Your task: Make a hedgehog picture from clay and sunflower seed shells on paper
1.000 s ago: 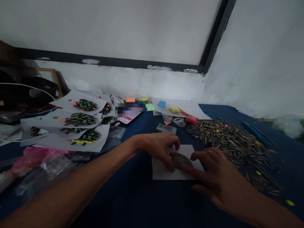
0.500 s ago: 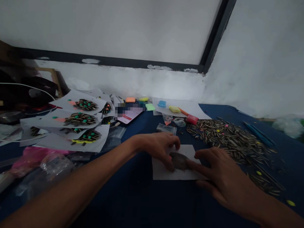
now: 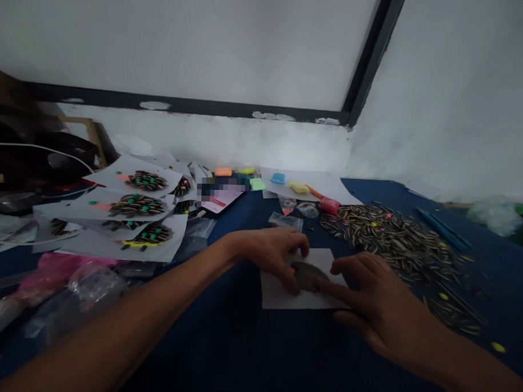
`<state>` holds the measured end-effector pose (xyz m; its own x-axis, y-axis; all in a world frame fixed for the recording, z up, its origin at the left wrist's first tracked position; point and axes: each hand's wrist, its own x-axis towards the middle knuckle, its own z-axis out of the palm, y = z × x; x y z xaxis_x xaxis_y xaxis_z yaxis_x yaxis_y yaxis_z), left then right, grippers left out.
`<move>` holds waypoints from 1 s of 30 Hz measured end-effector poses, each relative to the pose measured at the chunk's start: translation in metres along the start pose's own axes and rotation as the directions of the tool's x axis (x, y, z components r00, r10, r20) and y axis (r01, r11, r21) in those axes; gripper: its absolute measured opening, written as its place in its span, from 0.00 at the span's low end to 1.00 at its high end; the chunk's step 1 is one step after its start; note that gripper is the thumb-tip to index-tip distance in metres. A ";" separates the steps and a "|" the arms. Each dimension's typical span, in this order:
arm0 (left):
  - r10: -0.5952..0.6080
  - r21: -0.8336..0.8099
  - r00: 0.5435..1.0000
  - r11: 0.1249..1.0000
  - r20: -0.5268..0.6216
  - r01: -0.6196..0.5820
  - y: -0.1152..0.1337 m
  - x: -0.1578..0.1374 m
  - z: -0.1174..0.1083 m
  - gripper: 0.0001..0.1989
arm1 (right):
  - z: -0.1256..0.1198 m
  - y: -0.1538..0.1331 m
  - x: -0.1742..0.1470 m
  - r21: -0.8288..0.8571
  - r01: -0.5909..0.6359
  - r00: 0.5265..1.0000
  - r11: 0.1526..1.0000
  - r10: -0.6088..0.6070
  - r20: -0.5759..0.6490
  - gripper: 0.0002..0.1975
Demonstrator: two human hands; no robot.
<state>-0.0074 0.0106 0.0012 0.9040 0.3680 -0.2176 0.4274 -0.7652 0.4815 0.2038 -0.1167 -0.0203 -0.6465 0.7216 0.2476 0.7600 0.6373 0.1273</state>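
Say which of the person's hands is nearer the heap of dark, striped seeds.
Right. The right hand is just in front of the seed heap; the left hand is farther off, to the heap's left.

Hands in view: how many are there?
2: the left hand at the grey lump's left end, the right hand with one finger at its right side.

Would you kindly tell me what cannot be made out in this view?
Head view: part of the gray lump, covered by a finger of the right hand.
Head view: part of the phone, masked by blocky blur.
Head view: where the white cable leads on the left, cut off by the picture's edge.
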 end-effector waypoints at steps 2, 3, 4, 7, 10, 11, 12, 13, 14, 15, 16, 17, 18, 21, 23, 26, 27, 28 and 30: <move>-0.005 -0.008 1.000 1.000 -0.002 0.005 0.000 0.000 -0.001 0.33 | 0.000 0.002 -0.002 -0.015 0.002 1.000 1.000 -0.002 -0.006 0.19; -0.007 -0.013 1.000 1.000 -0.001 0.007 0.000 0.000 -0.001 0.33 | 0.000 0.002 -0.002 -0.020 0.005 1.000 1.000 -0.005 -0.008 0.18; -0.006 -0.017 1.000 1.000 0.000 0.006 0.000 0.000 -0.001 0.32 | -0.001 0.002 -0.003 -0.023 0.009 1.000 1.000 -0.009 -0.009 0.17; -0.008 -0.016 1.000 1.000 0.003 0.008 0.000 0.000 -0.001 0.32 | -0.002 0.002 -0.004 -0.029 0.030 0.999 0.999 -0.031 -0.023 0.16; -0.006 -0.003 1.000 1.000 -0.004 0.006 0.000 0.000 -0.001 0.32 | -0.004 0.000 -0.003 -0.047 0.075 0.997 0.996 -0.077 -0.024 0.17; -0.004 -0.003 1.000 1.000 -0.005 0.004 0.000 0.000 -0.001 0.33 | -0.004 0.000 -0.002 -0.055 0.097 0.995 0.994 -0.098 -0.016 0.18; -0.001 -0.004 1.000 1.000 -0.004 0.001 0.000 0.000 -0.001 0.33 | -0.005 -0.001 -0.002 -0.064 0.114 0.993 0.991 -0.115 -0.007 0.19; -0.001 -0.006 1.000 1.000 -0.004 0.000 0.000 0.000 -0.001 0.34 | -0.006 -0.001 -0.001 -0.070 0.128 0.992 0.989 -0.128 0.004 0.19; -0.002 -0.006 1.000 1.000 -0.004 0.002 -0.001 0.000 -0.001 0.34 | -0.006 -0.001 -0.001 -0.076 0.135 0.991 0.988 -0.134 0.013 0.19; -0.003 -0.008 1.000 1.000 -0.003 0.003 -0.001 0.000 0.000 0.34 | -0.006 -0.002 -0.001 -0.080 0.133 0.991 0.988 -0.132 0.020 0.19; -0.004 -0.010 1.000 1.000 -0.002 0.004 -0.001 0.000 0.000 0.34 | -0.006 -0.002 -0.001 -0.079 0.130 0.991 0.988 -0.128 0.028 0.19; -0.005 -0.012 1.000 1.000 -0.001 0.005 -0.001 0.000 0.000 0.34 | -0.005 -0.001 -0.001 -0.079 0.128 0.992 0.989 -0.126 0.032 0.19; -0.004 -0.014 1.000 1.000 0.000 0.004 -0.001 0.000 -0.001 0.34 | -0.005 -0.001 -0.001 -0.084 0.124 0.992 0.989 -0.121 0.036 0.20; -0.006 -0.014 1.000 1.000 0.004 0.006 0.000 0.000 -0.001 0.34 | -0.004 -0.001 -0.001 -0.109 0.116 0.993 0.987 -0.113 0.034 0.20; -0.014 -0.011 1.000 1.000 0.005 0.014 0.001 0.000 -0.001 0.34 | -0.004 -0.001 0.000 -0.115 0.109 0.994 0.987 -0.107 0.024 0.19; -0.015 -0.012 1.000 1.000 0.007 0.016 0.001 -0.001 -0.001 0.34 | -0.005 0.000 0.000 -0.091 0.106 0.994 0.990 -0.105 0.009 0.17; -0.014 -0.015 1.000 1.000 0.008 0.014 0.001 -0.001 -0.001 0.34 | -0.005 0.000 -0.001 -0.083 0.106 0.994 0.991 -0.107 0.002 0.17; -0.012 -0.019 1.000 1.000 0.009 0.012 0.001 -0.001 -0.001 0.33 | -0.006 0.001 -0.001 -0.076 0.107 0.994 0.991 -0.107 -0.004 0.16; -0.013 -0.030 1.000 0.999 0.009 0.013 0.000 0.000 -0.001 0.33 | -0.006 0.004 -0.002 -0.072 0.105 0.994 0.992 -0.106 -0.005 0.16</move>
<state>-0.0079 0.0114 0.0021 0.8984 0.3733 -0.2314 0.4389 -0.7440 0.5038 0.2085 -0.1175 -0.0142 -0.7231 0.6487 0.2373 0.6905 0.6887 0.2211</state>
